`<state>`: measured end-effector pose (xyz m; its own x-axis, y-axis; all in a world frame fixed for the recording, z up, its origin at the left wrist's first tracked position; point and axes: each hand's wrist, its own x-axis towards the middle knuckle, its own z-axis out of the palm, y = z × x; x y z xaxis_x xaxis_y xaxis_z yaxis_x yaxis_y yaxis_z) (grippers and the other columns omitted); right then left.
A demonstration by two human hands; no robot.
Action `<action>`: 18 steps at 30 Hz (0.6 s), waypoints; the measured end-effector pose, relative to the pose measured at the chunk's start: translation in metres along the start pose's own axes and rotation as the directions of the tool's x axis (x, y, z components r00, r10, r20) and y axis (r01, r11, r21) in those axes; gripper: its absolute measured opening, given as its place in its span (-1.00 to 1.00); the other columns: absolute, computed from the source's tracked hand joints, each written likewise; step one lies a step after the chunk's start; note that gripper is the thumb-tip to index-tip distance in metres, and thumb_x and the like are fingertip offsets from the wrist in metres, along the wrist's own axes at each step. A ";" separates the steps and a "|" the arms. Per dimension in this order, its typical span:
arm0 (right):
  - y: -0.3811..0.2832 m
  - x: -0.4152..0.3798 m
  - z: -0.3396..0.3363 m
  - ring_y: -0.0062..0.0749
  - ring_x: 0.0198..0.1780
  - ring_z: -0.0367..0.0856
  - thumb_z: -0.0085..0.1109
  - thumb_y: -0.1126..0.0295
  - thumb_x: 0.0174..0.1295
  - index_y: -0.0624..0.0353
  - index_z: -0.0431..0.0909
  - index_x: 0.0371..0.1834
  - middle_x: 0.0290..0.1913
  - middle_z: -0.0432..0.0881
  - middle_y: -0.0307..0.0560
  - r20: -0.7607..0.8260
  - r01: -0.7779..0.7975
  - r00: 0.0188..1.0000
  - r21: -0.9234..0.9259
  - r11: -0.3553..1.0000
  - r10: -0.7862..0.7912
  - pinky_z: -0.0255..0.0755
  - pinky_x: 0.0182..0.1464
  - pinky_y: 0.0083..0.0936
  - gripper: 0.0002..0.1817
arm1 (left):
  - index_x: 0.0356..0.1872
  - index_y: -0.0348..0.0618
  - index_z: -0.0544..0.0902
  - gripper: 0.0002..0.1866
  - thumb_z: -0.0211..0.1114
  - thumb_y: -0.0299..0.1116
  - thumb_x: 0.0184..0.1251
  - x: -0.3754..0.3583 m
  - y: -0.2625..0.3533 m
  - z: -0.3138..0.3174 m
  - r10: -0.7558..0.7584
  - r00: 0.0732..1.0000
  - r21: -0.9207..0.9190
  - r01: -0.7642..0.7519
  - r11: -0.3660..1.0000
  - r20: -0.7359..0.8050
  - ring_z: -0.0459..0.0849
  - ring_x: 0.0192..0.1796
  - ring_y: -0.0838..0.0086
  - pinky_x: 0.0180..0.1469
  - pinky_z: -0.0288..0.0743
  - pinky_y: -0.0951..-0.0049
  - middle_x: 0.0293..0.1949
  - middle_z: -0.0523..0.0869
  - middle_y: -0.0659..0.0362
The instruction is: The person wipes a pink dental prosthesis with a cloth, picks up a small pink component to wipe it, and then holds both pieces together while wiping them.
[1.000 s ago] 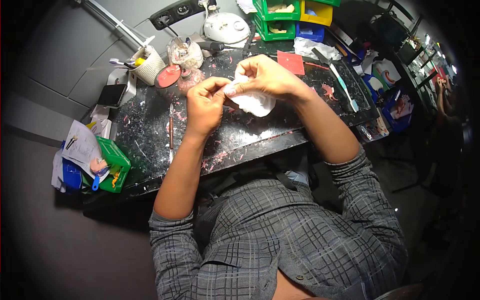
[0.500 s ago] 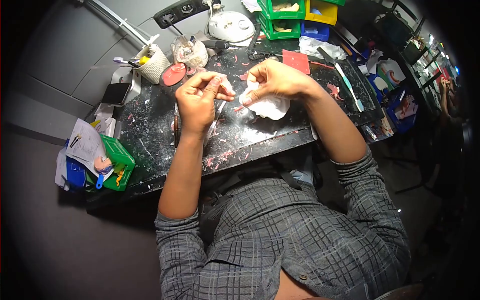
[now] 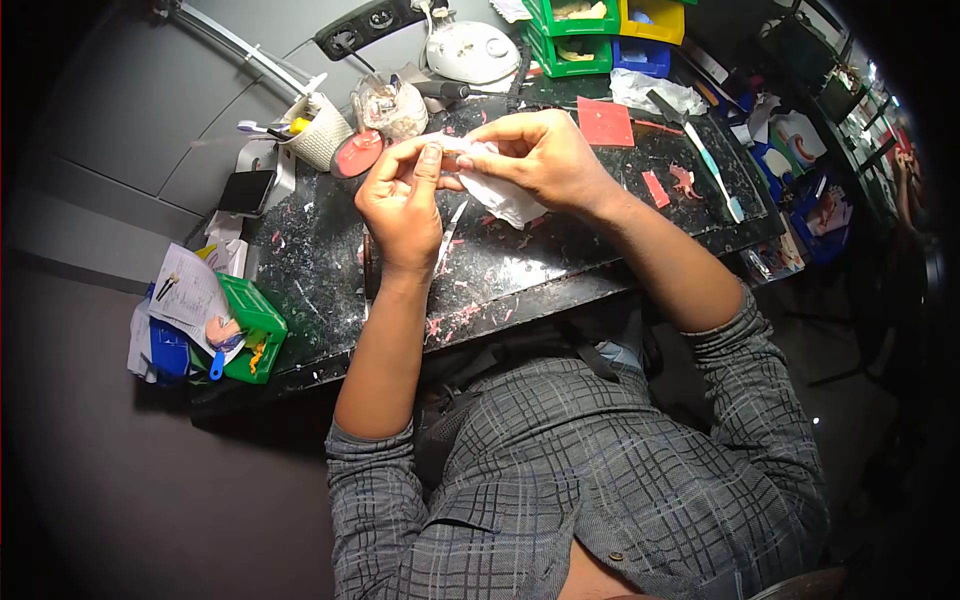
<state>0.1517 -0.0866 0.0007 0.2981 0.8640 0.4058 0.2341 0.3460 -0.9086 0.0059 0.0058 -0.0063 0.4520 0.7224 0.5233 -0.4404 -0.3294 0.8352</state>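
My left hand (image 3: pixel 405 205) is closed, thumb and fingers pinching a small pale pink piece (image 3: pixel 447 143) that is mostly hidden by the fingertips. My right hand (image 3: pixel 552 165) grips a crumpled white tissue (image 3: pixel 505 202), which hangs below its fingers. The fingertips of both hands meet at the small piece, with the tissue right against it. Beneath them on the black worktable (image 3: pixel 320 275) lies a knife with a pale blade (image 3: pixel 453 226).
A red wax sheet (image 3: pixel 605 122), a toothbrush (image 3: pixel 705 160) and pink scraps (image 3: pixel 684 181) lie on the right. At the back left stand a woven cup (image 3: pixel 318 140), a glass jar (image 3: pixel 392 108) and a round pink-topped tin (image 3: pixel 360 153). Green bins (image 3: pixel 575 55) are stacked behind.
My right hand has moved left and up, bringing the tissue against the small piece in my left hand. A pink strip on the table, hidden before, now shows beside my right wrist.
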 end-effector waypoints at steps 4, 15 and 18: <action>0.006 0.002 -0.005 -0.70 -0.35 0.64 0.37 0.35 0.23 0.31 0.72 -0.14 -0.36 0.76 -0.13 -0.074 0.040 0.996 -0.078 0.996 -0.046 0.54 -0.27 -0.65 -0.75 | -0.13 -0.42 0.63 -0.88 0.21 -0.59 0.40 -0.001 0.000 0.002 0.004 1.000 -0.010 -0.004 1.000 0.023 0.74 -0.26 0.45 -0.33 0.71 0.50 -0.21 0.73 0.00; 0.012 0.005 -0.008 -0.71 -0.36 0.62 0.35 0.36 0.23 0.29 0.72 -0.13 -0.38 0.76 -0.13 -0.085 0.074 0.993 -0.132 0.989 -0.085 0.51 -0.30 -0.64 -0.76 | -0.12 -0.41 0.63 -0.87 0.24 -0.58 0.38 -0.001 -0.003 0.001 0.001 0.999 0.037 -0.003 0.999 0.036 0.75 -0.22 0.40 -0.31 0.71 0.48 -0.20 0.73 0.01; 0.011 0.005 -0.009 -0.72 -0.36 0.61 0.35 0.35 0.23 0.29 0.72 -0.13 -0.38 0.76 -0.13 -0.078 0.057 0.995 -0.107 0.993 -0.066 0.51 -0.30 -0.64 -0.76 | -0.12 -0.41 0.63 -0.87 0.24 -0.59 0.38 -0.002 -0.001 0.001 0.003 0.999 0.039 -0.004 0.999 0.036 0.75 -0.22 0.39 -0.32 0.71 0.48 -0.20 0.73 0.02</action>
<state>0.1637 -0.0817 -0.0069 0.3530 0.8083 0.4711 0.3483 0.3538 -0.8680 0.0064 0.0045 -0.0081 0.4785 0.6992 0.5312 -0.4120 -0.3555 0.8390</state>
